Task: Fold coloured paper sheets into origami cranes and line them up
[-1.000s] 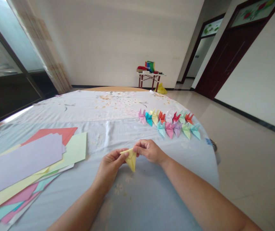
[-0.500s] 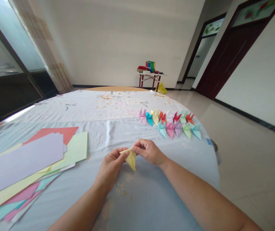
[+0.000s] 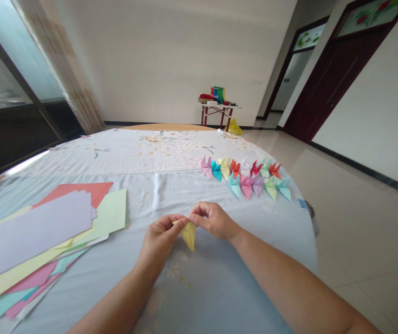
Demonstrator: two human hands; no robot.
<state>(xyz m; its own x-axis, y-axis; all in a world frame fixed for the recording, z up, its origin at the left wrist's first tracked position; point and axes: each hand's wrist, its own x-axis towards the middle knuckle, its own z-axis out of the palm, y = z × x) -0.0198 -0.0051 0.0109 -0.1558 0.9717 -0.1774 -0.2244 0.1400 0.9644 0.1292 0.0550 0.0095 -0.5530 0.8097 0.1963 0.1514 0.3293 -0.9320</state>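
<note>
A small folded yellow paper piece hangs point down just above the table, held between both hands. My left hand pinches its top left edge with thumb and fingers closed. My right hand pinches the top right corner, fingers curled together. Both hands hover over the pale blue tablecloth near the table's front.
A loose stack of coloured paper sheets lies at the left. Several finished paper cranes stand in two rows at the right, near the round table's edge. Beyond are a tiled floor, a small red-legged side table and dark doors.
The two hands have drawn slightly closer together on the yellow piece, and its top flap is pressed flatter. Nothing else has moved.
</note>
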